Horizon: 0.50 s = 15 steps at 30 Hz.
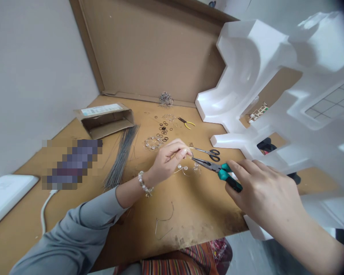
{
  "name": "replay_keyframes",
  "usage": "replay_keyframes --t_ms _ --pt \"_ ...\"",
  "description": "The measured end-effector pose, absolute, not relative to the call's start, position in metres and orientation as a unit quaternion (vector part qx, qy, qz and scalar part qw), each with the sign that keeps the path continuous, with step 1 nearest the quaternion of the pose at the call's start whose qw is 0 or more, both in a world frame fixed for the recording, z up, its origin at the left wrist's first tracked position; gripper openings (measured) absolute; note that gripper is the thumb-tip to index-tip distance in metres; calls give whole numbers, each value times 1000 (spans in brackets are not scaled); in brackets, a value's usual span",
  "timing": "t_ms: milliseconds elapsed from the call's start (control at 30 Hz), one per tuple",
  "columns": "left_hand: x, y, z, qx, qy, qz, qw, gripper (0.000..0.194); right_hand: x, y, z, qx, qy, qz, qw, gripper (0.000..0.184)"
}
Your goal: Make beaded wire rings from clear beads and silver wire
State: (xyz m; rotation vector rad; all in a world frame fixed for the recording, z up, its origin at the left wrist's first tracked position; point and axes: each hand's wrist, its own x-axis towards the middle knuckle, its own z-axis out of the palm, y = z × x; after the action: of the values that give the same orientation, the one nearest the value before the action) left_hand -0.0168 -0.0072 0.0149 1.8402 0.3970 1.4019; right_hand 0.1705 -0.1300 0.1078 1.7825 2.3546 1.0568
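White foam (243, 72): it stood along the person's right, beyond the tabletop's edge there, perhaps as a side screen.
Tabletop (137, 244): brown, with the work in the middle, within easy reach of both hands.
Cardboard box (114, 131): open toward the near side at the far left; its inside was in shadow, and I couldn't make out any contents.
Wire bundle (120, 156): straight grey lengths lay together beside the box, likely so single ones could be drawn out.
Right hand (260, 187): it was wrapped around the teal handles of the pliers (225, 175), held from behind so the long nose could reach in toward the left fingertips.
Left hand (170, 156): thumb and fingers were pinched together on a fine beaded wire (185, 168), probably to steady it for the tool. The wire was between the hands, its clear beads just below the pliers' nose.
Scissors (214, 154): behind the pliers, handles toward the right, handy for that side.
Yellow-handled cutters (187, 123): farther back, handles also rightward.
Beaded loop (153, 142): it lay beyond the left hand, out of its way.
Dark rings (164, 128): loosely scattered, with no dish around them.
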Motion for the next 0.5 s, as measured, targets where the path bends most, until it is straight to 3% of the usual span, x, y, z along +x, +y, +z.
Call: replay_keyframes --t_ms 267,500 --pt "-16 -8 15 723 151 549 391 21 174 -130 106 576 752 321 13 23" --pt "-16 -6 24 694 172 510 478 20 188 -126 101 655 727 205 -2 29"
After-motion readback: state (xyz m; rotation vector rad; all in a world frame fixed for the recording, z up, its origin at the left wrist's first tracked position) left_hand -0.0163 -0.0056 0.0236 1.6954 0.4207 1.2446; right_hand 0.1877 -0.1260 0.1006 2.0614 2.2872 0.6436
